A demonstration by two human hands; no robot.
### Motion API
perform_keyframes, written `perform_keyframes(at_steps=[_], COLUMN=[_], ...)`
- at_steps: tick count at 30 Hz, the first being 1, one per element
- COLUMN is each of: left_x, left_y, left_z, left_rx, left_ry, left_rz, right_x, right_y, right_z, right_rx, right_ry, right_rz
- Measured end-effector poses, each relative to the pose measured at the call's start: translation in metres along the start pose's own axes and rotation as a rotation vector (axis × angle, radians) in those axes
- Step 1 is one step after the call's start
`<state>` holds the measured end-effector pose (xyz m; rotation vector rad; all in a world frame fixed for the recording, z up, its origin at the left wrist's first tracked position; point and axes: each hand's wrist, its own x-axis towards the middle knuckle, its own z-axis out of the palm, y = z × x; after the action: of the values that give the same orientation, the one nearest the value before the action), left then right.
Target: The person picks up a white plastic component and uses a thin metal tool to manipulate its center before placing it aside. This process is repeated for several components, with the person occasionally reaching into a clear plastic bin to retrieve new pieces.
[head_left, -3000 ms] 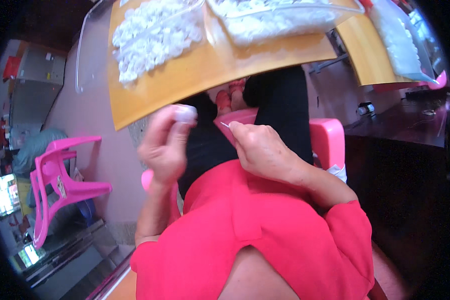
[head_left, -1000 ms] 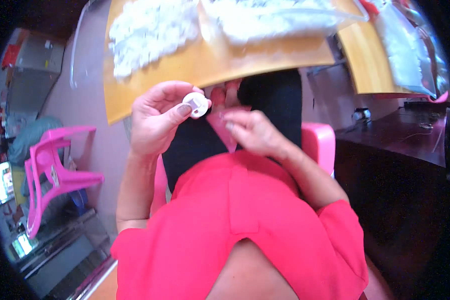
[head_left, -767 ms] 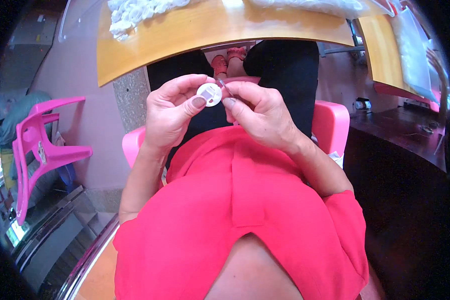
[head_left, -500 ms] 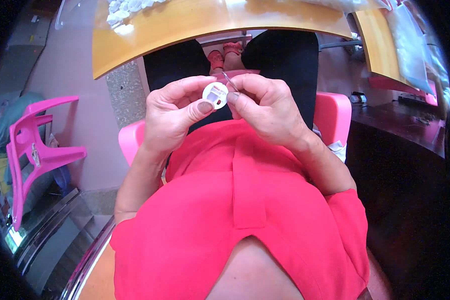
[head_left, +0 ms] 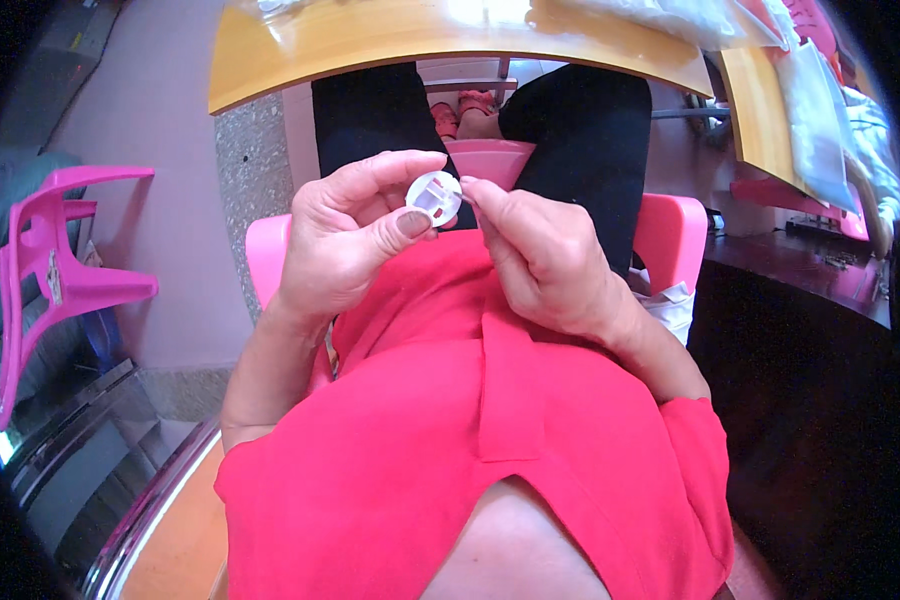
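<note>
A pale label (head_left: 54, 278) sits on the pink chair (head_left: 110, 288) far to the left of the disc (head_left: 434, 199); any writing on it is too small to read. The disc itself is white and round, with a squarish recess and two small openings that look reddish.

The left hand (head_left: 340, 235), on the disc's left, holds it by the rim in a narrow pinch between thumb and fingers, recess facing up. The right hand (head_left: 555, 255), on the disc's right, is closed around a thin tool (head_left: 464, 197), its index finger stretched along it. The tool's end is at the disc's right rim; whether it touches cannot be told.

Three seconds ago the hands were well apart; now their fingers nearly meet at the disc. Half a second ago the tool rose clear above the right fingertips and one opening showed; now the tool is mostly covered and two show.

Beyond the disc, the table (head_left: 370, 42) has moved up in the view, so the heap of white pieces seen earlier is nearly all out of frame. Far to the disc's right, beyond it, hangs a clear bag (head_left: 815, 120).
</note>
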<state>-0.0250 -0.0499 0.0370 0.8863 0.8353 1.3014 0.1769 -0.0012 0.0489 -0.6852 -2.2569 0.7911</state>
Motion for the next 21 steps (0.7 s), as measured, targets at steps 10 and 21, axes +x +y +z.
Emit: perform_keyframes(at_steps=[10,21], left_x=[-0.002,0.0], left_y=[-0.005,-0.008], left_z=[-0.006,-0.008], left_rx=[-0.032,-0.024], left_ry=[-0.024,-0.042], left_rz=[0.011,0.025], right_x=[-0.002,0.0], right_y=[0.0,0.0], right_z=[0.009,0.009], right_rx=[-0.149,-0.145], right_ry=[-0.094,-0.128], right_rz=[-0.082,-0.034])
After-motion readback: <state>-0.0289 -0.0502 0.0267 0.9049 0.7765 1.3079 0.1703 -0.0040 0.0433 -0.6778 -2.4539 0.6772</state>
